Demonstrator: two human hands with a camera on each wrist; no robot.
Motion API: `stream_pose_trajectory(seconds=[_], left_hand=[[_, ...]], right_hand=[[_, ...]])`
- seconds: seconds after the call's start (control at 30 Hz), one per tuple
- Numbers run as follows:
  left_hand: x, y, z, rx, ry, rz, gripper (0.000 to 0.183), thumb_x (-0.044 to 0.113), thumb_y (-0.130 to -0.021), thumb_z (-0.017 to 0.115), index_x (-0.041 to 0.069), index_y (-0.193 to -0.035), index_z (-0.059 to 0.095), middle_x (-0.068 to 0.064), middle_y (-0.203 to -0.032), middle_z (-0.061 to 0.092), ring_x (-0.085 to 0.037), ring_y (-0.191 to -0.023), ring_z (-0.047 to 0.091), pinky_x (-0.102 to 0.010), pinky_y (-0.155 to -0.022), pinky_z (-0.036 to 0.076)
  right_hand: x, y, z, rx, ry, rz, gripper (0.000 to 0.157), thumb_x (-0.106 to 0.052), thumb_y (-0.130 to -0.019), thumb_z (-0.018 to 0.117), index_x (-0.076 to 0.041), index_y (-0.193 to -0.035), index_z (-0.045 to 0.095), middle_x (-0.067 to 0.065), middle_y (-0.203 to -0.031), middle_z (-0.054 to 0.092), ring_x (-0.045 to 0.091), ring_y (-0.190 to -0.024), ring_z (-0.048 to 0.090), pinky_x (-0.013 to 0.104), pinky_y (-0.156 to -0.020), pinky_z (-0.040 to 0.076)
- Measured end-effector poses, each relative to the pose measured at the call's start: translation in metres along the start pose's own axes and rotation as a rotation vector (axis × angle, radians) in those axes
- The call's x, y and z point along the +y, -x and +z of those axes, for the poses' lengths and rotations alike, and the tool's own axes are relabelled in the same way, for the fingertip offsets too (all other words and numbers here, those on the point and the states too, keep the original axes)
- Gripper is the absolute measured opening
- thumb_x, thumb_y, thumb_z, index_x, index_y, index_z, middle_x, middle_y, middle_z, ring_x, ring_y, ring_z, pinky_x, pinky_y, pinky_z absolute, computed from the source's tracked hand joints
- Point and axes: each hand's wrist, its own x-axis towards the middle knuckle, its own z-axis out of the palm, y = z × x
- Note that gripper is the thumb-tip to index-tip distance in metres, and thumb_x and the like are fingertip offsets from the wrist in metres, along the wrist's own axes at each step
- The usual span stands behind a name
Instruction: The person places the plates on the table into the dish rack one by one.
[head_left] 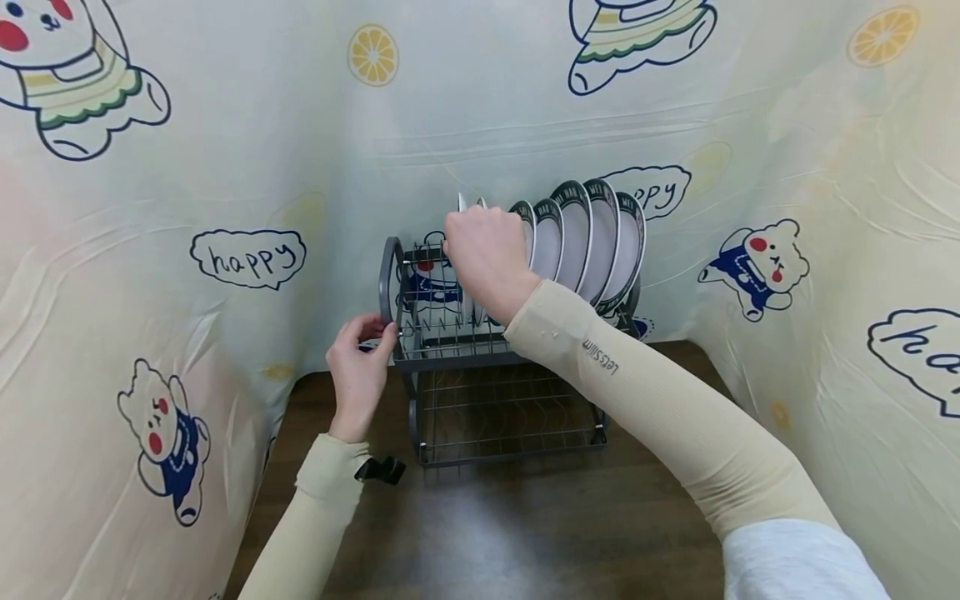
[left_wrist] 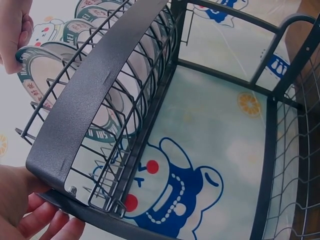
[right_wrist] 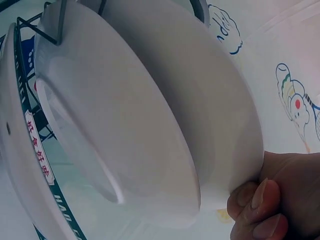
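Observation:
A dark grey two-tier dish rack [head_left: 465, 358] stands against the patterned sheet, with white plates upright in its upper tier. My left hand [head_left: 356, 362] grips the rack's left end, fingers under the frame in the left wrist view. Above the upper tier, my right hand [head_left: 487, 254] pinches the rim of a plate [right_wrist: 220, 115] at the left of the row. Beside it, another white plate [right_wrist: 115, 110] shows its plain underside in the right wrist view. Several plates with green lettered rims [head_left: 573, 217] lean to the right, partly hidden by the right forearm.
The rack's lower wire tier [head_left: 502, 417] sits over the dark wooden tabletop [head_left: 480, 525]. A cartoon-printed sheet [head_left: 247, 183] hangs behind and on both sides. A black strap end [head_left: 381, 470] sticks out from the left wrist.

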Motion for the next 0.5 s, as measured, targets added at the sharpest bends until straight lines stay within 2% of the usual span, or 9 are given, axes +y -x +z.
stream_pose_trajectory(seconds=[0.13,0.33,0.5], left_hand=[[-0.0001,0.0002,-0.0001,0.004,-0.001,0.004,0.017,0.013,-0.096,0.076,0.001,-0.108,0.073,-0.016,-0.103,0.070,-0.029,-0.096,0.065,-0.048,-0.088,0.048],[0.0004,0.0009,-0.0003,0.006,-0.005,0.000,0.017,0.013,-0.097,0.075,0.001,-0.108,0.073,-0.015,-0.103,0.070,-0.028,-0.096,0.065,-0.039,-0.086,0.047],[0.0005,0.0008,-0.0001,0.003,-0.002,-0.005,0.017,0.014,-0.097,0.075,0.001,-0.108,0.073,-0.015,-0.104,0.070,-0.028,-0.096,0.065,-0.040,-0.087,0.047]], right_hand=[[-0.0016,0.0010,0.0021,-0.013,0.006,-0.004,0.029,-0.030,-0.109,0.055,-0.013,-0.098,0.076,0.003,-0.080,0.067,0.016,-0.064,0.059,0.032,-0.056,0.053],[-0.0039,0.0025,0.0026,-0.021,0.004,-0.021,0.026,-0.025,-0.109,0.055,-0.013,-0.103,0.077,0.005,-0.087,0.072,0.017,-0.068,0.064,0.034,-0.060,0.056],[-0.0039,0.0012,0.0046,-0.013,0.008,-0.016,0.023,-0.020,-0.108,0.057,-0.012,-0.102,0.077,0.005,-0.087,0.072,0.016,-0.067,0.063,0.033,-0.059,0.056]])
